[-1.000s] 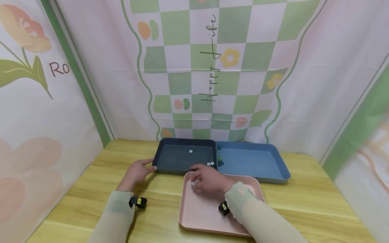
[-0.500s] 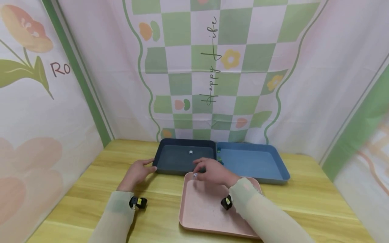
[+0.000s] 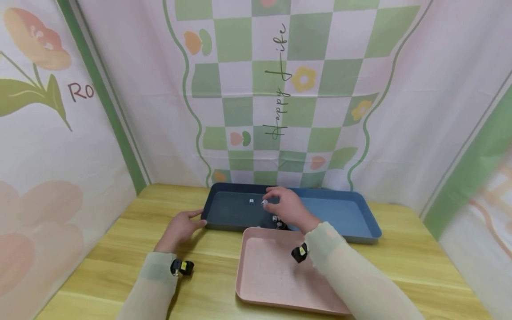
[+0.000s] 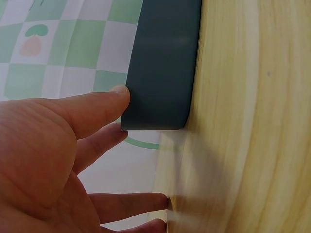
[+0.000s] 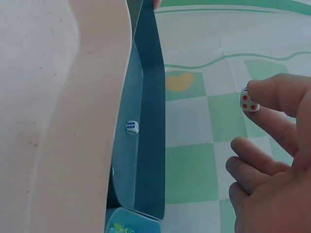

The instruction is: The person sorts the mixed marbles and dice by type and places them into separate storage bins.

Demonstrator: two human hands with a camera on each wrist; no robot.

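Note:
Between thumb and index finger, my right hand (image 3: 290, 206) pinches a white die (image 5: 249, 100) with red pips, held above the dark tray (image 3: 228, 213). The other fingers of that hand are loosely bent. Inside the dark tray sits a white die (image 3: 251, 201), and a few more dice (image 3: 274, 218) lie near its right end, partly hidden by the hand. My left hand (image 3: 180, 229) touches the tray's left front corner with thumb and index finger, its fingers fairly straight. In the left wrist view, two other fingertips (image 4: 158, 200) rest on the table.
A blue tray (image 3: 340, 213) adjoins the dark one on the right; small green pieces (image 5: 121, 229) show in it in the right wrist view. In front lies a pink tray (image 3: 276, 275), partly under my right forearm. A patterned curtain (image 3: 304, 111) rises behind the wooden table (image 3: 216, 275).
My right hand has lifted a die from the pink tray and carried it forward and up, over the dark tray. My left hand has stayed at the tray's corner.

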